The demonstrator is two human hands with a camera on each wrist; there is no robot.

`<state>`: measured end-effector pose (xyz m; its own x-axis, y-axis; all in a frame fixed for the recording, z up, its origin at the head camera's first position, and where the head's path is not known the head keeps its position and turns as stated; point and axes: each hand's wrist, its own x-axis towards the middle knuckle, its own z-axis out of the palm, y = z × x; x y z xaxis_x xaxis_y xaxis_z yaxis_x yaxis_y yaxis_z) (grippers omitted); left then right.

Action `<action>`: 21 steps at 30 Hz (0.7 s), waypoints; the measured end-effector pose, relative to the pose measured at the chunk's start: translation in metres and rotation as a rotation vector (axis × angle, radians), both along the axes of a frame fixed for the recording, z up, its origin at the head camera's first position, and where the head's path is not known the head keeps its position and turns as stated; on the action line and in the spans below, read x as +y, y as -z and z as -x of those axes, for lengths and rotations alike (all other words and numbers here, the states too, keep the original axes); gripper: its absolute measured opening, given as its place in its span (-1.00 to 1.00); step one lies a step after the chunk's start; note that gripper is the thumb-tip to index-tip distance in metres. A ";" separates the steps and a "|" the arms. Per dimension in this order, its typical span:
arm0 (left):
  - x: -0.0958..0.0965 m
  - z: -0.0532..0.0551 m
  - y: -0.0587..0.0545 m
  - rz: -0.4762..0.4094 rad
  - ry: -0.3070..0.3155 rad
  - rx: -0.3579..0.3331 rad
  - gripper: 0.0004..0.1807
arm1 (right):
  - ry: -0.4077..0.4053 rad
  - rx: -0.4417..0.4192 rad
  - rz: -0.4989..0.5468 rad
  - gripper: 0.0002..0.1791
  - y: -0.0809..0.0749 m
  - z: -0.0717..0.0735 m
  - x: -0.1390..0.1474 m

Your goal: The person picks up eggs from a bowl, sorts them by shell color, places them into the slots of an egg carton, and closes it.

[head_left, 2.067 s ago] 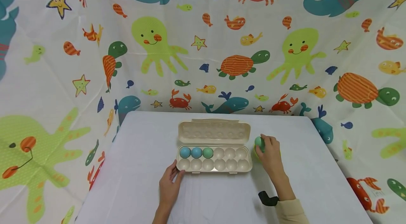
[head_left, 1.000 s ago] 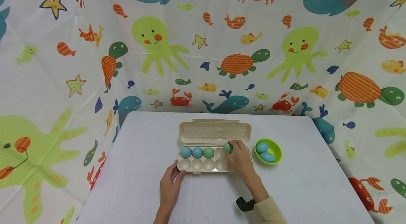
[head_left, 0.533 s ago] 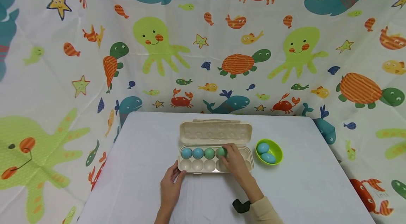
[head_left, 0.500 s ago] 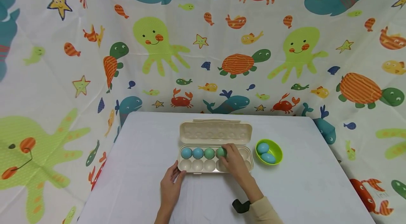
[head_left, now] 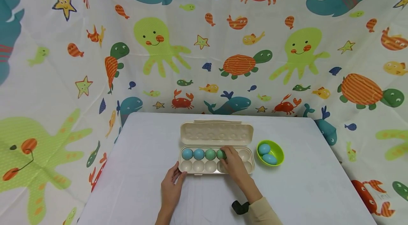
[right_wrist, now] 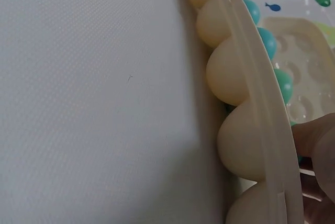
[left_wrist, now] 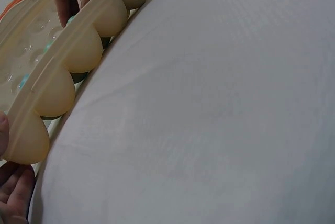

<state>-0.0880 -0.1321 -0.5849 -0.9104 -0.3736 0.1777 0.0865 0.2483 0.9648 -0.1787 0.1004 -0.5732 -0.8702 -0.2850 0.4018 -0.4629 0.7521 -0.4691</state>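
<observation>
At the bottom of the frame a beige sleeve (head_left: 264,211) and a small black object (head_left: 239,207) sit by the right wrist. The left hand (head_left: 171,185) grips the lower-left corner of a cream egg carton (head_left: 198,166), thumb against the rim, fingers bent around underneath. At centre frame, the right hand (head_left: 236,164) pinches a green egg (head_left: 220,153) between thumb and fingers at the far row's fourth cup. Left of it that row holds a matte green egg (head_left: 210,154) and two blue eggs (head_left: 187,153). Right of centre, a round, lime-green bowl (head_left: 279,154) contains two smooth blue eggs. Beyond the bulging, rounded cups lies the open, dimpled lid (head_left: 216,133); white cloth (head_left: 137,154) covers the table, and a creased sea-animal curtain (head_left: 207,1) fills the upper frame.
</observation>
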 end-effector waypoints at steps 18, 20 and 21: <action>-0.007 0.011 0.005 -0.002 0.011 -0.014 -0.45 | -0.001 0.000 -0.055 -0.49 -0.009 0.002 -0.004; -0.008 0.012 0.005 -0.006 0.009 -0.017 -0.45 | -0.002 0.033 -0.061 -0.48 -0.011 0.003 -0.003; -0.008 0.013 0.005 -0.005 0.009 -0.019 -0.45 | -0.003 0.048 -0.062 -0.48 -0.013 0.003 -0.002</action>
<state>-0.1012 -0.1402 -0.5894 -0.9170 -0.3661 0.1583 0.0703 0.2424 0.9676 -0.1816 0.0986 -0.5606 -0.8497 -0.3132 0.4242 -0.4857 0.7778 -0.3988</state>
